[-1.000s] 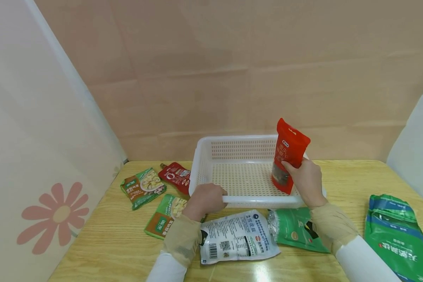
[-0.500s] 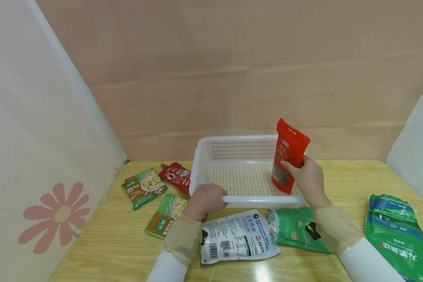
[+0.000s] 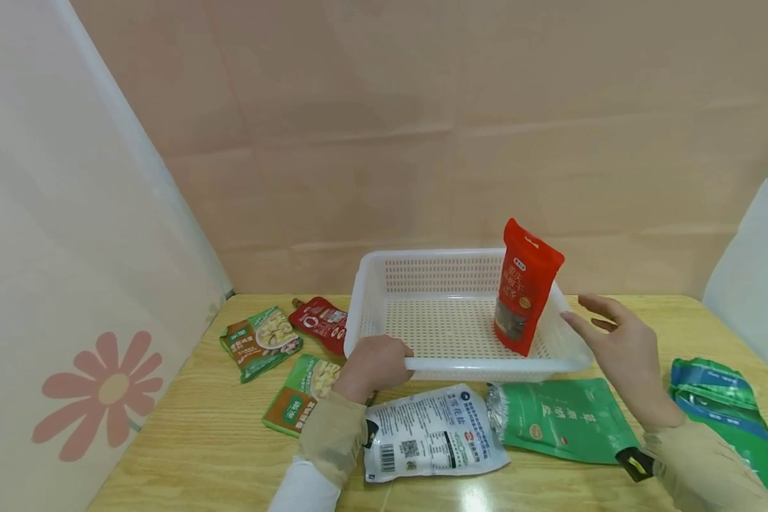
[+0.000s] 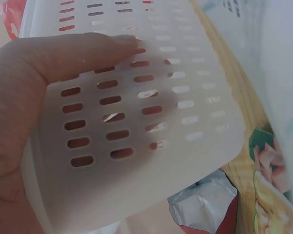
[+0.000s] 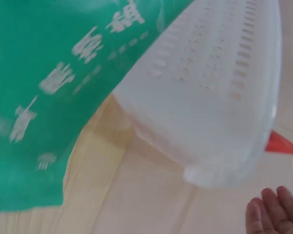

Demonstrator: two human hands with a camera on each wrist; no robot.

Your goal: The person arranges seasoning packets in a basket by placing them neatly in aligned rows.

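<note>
My left hand grips the front left rim of a white perforated plastic basket. In the left wrist view its thumb lies along one face of the slotted wall, and its fingers show through the slots from behind. A red pouch with a clear lower window stands upright, slightly tilted, inside the basket's right end. Just outside that end is my right hand, holding nothing, thumb and fingers spread apart. Its fingers appear at the lower right corner of the right wrist view.
In front of the basket lie a white printed bag and a green bag. Another green bag is at the right, partly behind my forearm. Two green-brown packets and a red spouted pouch lie to the left.
My right hand has let go of the red pouch and moved right and toward me, out of the basket. The pouch stays standing there. The left hand keeps its hold on the rim.
</note>
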